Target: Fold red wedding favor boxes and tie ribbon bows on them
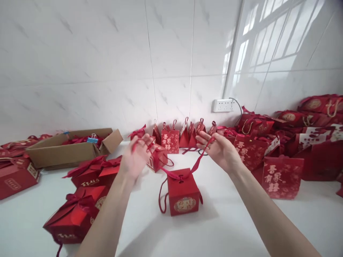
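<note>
A red gift box (184, 190) with a gold oval emblem stands upright on the white table in front of me. A dark red ribbon (196, 165) is threaded through the middle of its top and spreads up to both sides. My left hand (138, 155), somewhat blurred, holds one end of the ribbon above and left of the box. On the other side, my right hand (218, 150) pinches the other end, its fingers stretched out and palm upward. Cord handles (162, 200) hang at the box's sides. Neither hand touches the box itself.
Boxes tied with bows (77, 214) sit at the left, before an open cardboard carton (64, 157) with a blue binder clip (92, 139). Small red boxes (170, 141) line the tiled wall. Red bags (282, 177) pile up at the right, near a power socket (223, 105).
</note>
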Motion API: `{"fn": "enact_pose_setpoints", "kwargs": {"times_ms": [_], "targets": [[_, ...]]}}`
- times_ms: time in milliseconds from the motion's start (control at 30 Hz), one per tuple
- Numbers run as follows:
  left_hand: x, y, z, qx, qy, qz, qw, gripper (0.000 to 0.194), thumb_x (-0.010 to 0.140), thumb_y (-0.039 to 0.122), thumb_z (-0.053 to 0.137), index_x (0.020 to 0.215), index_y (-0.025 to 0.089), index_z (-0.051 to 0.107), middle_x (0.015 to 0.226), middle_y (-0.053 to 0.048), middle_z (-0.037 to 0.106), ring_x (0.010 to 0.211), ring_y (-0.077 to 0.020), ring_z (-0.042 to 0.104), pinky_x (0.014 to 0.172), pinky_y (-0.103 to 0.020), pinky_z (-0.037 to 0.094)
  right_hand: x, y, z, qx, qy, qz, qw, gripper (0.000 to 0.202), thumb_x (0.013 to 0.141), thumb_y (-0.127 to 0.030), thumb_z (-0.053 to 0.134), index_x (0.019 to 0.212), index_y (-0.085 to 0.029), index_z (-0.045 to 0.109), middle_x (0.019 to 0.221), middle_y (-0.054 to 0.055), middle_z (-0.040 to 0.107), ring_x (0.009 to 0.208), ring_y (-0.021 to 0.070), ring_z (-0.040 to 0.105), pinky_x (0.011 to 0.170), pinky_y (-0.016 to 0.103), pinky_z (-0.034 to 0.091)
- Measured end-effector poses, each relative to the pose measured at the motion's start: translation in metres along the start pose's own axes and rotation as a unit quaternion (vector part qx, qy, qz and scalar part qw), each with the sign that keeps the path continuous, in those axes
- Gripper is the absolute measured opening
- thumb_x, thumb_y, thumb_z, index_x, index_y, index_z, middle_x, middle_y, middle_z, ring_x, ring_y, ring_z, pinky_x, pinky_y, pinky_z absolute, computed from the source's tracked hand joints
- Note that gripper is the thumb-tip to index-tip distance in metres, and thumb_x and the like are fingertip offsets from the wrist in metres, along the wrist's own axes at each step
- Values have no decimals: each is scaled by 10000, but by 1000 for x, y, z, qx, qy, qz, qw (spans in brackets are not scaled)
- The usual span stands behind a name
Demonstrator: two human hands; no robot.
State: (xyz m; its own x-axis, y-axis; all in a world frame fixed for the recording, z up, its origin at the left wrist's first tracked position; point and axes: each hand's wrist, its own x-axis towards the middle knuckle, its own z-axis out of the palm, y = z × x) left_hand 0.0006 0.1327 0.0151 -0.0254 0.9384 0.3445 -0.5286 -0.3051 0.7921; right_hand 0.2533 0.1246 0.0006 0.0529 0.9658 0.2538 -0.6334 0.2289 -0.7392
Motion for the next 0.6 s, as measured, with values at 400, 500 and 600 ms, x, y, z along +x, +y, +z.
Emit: {"fn": "enact_pose_setpoints", "kwargs": {"times_ms": [400, 500, 600], "targets": [[-13, -1, 61, 251, -109, 95, 957, 342, 813, 276, 570, 1150, 249, 628, 1020, -34, 685, 868, -168, 620, 827, -298, 476, 7, 5, 59, -262, -136, -76, 953, 275, 728, -325, 689, 970, -202, 734, 894, 60, 718, 884, 197, 647, 891, 380, 462], [-13, 3, 60, 216, -103, 111, 964, 233, 796, 273, 581, 999, 203, 672, 918, -41, 690, 748, -142, 613, 711, -260, 487, 5, -5, 49, -254, -167, -67, 950, 249, 754, -379, 668, 903, -196, 746, 861, 63, 719, 784, 176, 660, 831, 356, 492], [-11, 17, 56, 100, -50, 133, 985, 179, 752, 288, 553, 620, 172, 591, 580, -1, 611, 458, -101, 499, 512, -238, 432, -3, -31, 32, -278, -422, 63, 860, 355, 728, -500, 670, 726, -154, 748, 794, 102, 715, 735, 207, 671, 752, 351, 515]]}}
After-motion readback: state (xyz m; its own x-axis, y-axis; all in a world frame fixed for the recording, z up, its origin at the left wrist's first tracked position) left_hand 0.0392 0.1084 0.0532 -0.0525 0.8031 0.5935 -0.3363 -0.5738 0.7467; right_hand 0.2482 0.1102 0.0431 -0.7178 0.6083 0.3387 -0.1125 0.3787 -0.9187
